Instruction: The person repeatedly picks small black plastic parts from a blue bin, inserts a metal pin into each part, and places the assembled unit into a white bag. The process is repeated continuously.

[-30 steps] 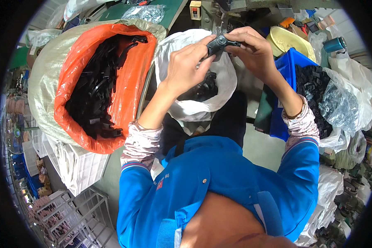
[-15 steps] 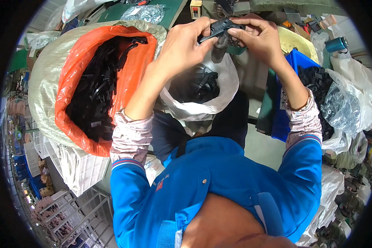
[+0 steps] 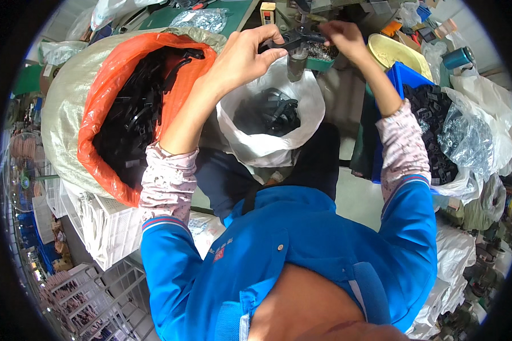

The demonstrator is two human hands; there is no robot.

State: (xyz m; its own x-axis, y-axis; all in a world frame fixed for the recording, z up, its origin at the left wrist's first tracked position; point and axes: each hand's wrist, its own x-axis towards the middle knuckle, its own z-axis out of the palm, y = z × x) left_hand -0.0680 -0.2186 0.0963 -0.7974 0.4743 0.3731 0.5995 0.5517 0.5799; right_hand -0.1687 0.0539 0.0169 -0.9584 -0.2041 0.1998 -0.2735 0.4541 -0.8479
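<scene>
My left hand [image 3: 246,58] pinches one end of a black plastic part [image 3: 290,41] between thumb and fingers. The part lies over the top of a grey metal post [image 3: 297,63], under the dark head of a small machine [image 3: 304,5]. My right hand [image 3: 345,41] is just off the part's right end, fingers drawn together and slightly blurred; anything in them is too small to make out. Behind the post sits a green tray [image 3: 320,63] of small metal pieces. Below the post, a white sack [image 3: 313,113] between my knees holds black plastic parts [image 3: 281,113].
At left stands a large woven sack with an orange liner [image 3: 88,128], full of black strip-like parts. A blue bin [image 3: 397,79] of small black pieces is at right, beside a yellow tray [image 3: 389,50] and clear plastic bags [image 3: 469,133]. White crates [image 3: 116,227] stand lower left.
My right hand has come off the black part and moved slightly right. The left hand has shifted a little left, still gripping the part, which now sits lower over the post.
</scene>
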